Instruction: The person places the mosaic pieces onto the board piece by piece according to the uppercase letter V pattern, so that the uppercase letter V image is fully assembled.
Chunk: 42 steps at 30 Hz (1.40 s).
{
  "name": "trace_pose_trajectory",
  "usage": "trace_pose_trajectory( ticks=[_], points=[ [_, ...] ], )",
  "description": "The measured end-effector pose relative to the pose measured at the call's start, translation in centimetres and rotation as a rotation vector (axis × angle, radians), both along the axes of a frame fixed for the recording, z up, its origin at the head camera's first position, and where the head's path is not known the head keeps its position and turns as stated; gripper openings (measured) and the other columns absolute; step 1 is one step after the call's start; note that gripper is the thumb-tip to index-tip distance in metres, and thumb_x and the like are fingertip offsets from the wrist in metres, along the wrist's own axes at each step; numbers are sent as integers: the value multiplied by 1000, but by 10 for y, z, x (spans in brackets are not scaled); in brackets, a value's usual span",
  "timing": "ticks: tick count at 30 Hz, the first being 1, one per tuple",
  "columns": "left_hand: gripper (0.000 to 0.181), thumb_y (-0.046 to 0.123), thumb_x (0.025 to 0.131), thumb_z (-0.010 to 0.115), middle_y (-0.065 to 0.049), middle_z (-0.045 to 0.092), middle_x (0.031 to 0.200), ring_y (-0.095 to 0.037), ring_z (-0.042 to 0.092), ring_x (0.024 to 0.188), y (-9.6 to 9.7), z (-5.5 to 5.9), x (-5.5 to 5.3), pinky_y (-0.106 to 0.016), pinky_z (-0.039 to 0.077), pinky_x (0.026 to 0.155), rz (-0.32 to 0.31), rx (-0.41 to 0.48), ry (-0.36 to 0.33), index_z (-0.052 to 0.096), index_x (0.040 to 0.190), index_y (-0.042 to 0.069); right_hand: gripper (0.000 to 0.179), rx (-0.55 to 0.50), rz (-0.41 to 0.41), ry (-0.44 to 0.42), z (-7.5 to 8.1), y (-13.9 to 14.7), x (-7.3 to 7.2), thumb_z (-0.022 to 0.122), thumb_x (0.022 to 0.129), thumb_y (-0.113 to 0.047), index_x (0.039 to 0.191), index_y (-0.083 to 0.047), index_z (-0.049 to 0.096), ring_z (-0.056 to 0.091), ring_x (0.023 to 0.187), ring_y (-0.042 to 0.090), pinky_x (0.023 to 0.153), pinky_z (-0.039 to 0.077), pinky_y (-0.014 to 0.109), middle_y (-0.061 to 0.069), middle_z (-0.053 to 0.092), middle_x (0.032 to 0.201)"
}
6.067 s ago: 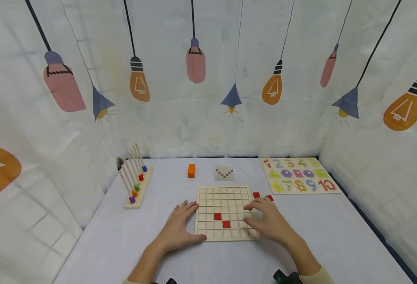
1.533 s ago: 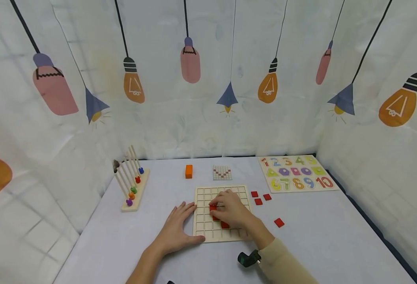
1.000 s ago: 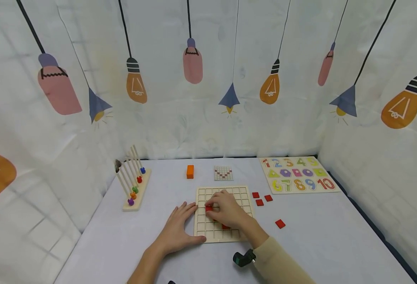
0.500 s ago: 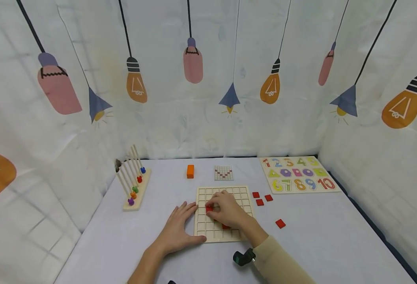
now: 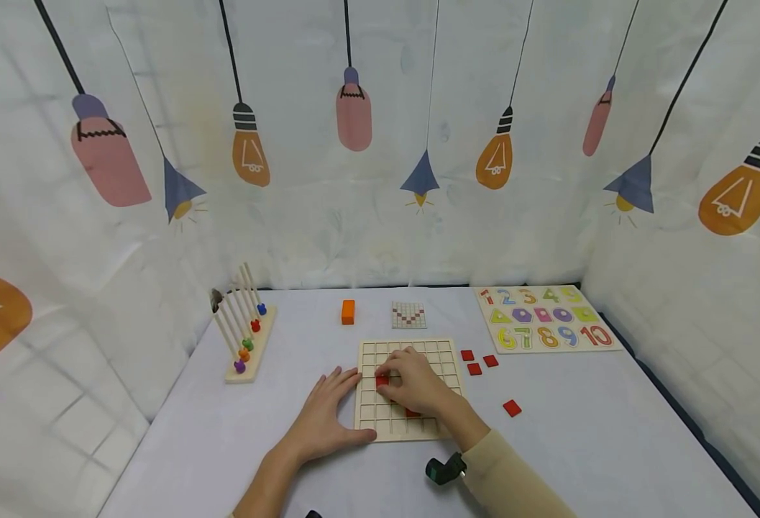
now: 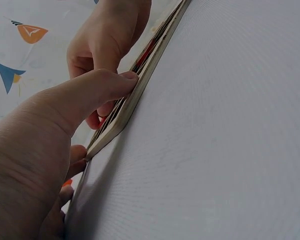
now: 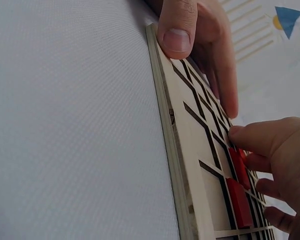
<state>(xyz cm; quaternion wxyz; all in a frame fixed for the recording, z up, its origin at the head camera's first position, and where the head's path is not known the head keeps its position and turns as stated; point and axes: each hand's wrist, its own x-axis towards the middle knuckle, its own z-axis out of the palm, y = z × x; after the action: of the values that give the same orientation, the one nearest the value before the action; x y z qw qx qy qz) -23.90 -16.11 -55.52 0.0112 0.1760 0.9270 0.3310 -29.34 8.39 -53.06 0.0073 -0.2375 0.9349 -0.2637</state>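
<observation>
A pale wooden grid board (image 5: 373, 424) lies flat on the table. My left hand (image 5: 324, 416) is spread at its left side, the thumb resting on the near-left corner and the other fingertips along the left edge. My right hand (image 5: 412, 381) reaches over the middle of the board and pinches a red square tile (image 5: 382, 380) between thumb and fingers, close over the grid's left part. Two other red tiles sit in cells nearer me; one red tile (image 7: 238, 202) shows plainly in the right wrist view, while the hand partly covers them in the head view.
Several loose red tiles (image 5: 512, 408) lie right of the board. Behind it are a small pattern card (image 5: 408, 315) and an orange block (image 5: 348, 312). A peg stand with coloured beads (image 5: 250, 352) is at left, a number-and-shape board (image 5: 548, 320) at back right.
My right hand has come from the board's right side to its left part with a red tile, shifting slightly left, then holding nearly still over the last second. My left hand stays put.
</observation>
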Motion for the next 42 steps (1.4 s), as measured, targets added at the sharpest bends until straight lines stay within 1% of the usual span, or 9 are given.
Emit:
trace_pose_trajectory(
  ticks=[4, 8, 12, 20, 27, 33, 36, 39, 42],
  points=[
    [116, 79, 73, 89, 6, 46, 177, -31, 22, 174, 0, 0, 0, -62, 12, 144, 2, -2, -3, 53, 166, 21, 30, -18, 3, -5, 2, 2, 0, 84, 99, -39, 128, -30, 82, 53, 115, 9, 98, 53, 37, -15, 73, 121],
    [117, 80, 73, 89, 7, 46, 177, -30, 23, 174, 0, 0, 0, -61, 13, 144, 3, -11, 1, 52, 167, 22, 31, -40, 13, -2, 7, 7, 2, 82, 101, -36, 130, -27, 81, 53, 112, 9, 98, 52, 36, -13, 74, 118],
    [117, 79, 73, 90, 7, 45, 177, -30, 23, 174, 0, 1, 1, -61, 13, 144, 5, -7, -6, 52, 167, 22, 32, -53, 4, -4, 12, 13, 7, 82, 101, -38, 130, -26, 80, 55, 110, 10, 96, 55, 36, -11, 75, 118],
    [116, 78, 72, 90, 6, 47, 176, -31, 24, 174, 3, 1, 0, -62, 13, 144, 13, -6, -11, 53, 167, 22, 32, -102, -32, 2, 17, 31, 20, 82, 100, -34, 130, -25, 80, 58, 119, 15, 105, 58, 48, -9, 76, 122],
    [117, 78, 71, 90, 8, 46, 177, -29, 24, 174, 3, 1, 1, -61, 13, 144, 28, -15, -21, 52, 167, 24, 36, -106, -72, -4, 18, 51, 31, 84, 99, -38, 132, -28, 79, 58, 132, 16, 113, 59, 52, -12, 74, 128],
    [117, 78, 70, 91, 7, 46, 177, -30, 24, 174, 3, -1, 1, -61, 13, 144, 36, -20, -14, 52, 167, 24, 37, -145, -112, -21, 20, 69, 38, 87, 97, -35, 131, -26, 79, 57, 129, 12, 107, 62, 47, -11, 73, 127],
    [118, 77, 70, 91, 7, 45, 177, -29, 23, 174, 3, 0, 2, -60, 13, 144, 34, -15, -19, 51, 167, 24, 36, -156, -133, -14, 21, 78, 41, 89, 96, -33, 130, -25, 80, 57, 126, 12, 104, 61, 47, -10, 74, 125],
    [117, 77, 70, 91, 7, 46, 177, -29, 23, 174, 3, 0, 2, -61, 13, 144, 35, -12, -22, 52, 167, 24, 36, -160, -151, -15, 21, 87, 42, 89, 96, -30, 130, -24, 80, 57, 125, 15, 105, 59, 48, -9, 74, 125],
    [117, 78, 70, 91, 7, 45, 177, -29, 23, 174, 4, 0, 2, -61, 13, 144, 39, -12, -25, 52, 167, 24, 36, -148, -170, -11, 20, 96, 43, 89, 96, -31, 130, -25, 79, 58, 129, 17, 111, 58, 52, -10, 74, 125]
  ],
)
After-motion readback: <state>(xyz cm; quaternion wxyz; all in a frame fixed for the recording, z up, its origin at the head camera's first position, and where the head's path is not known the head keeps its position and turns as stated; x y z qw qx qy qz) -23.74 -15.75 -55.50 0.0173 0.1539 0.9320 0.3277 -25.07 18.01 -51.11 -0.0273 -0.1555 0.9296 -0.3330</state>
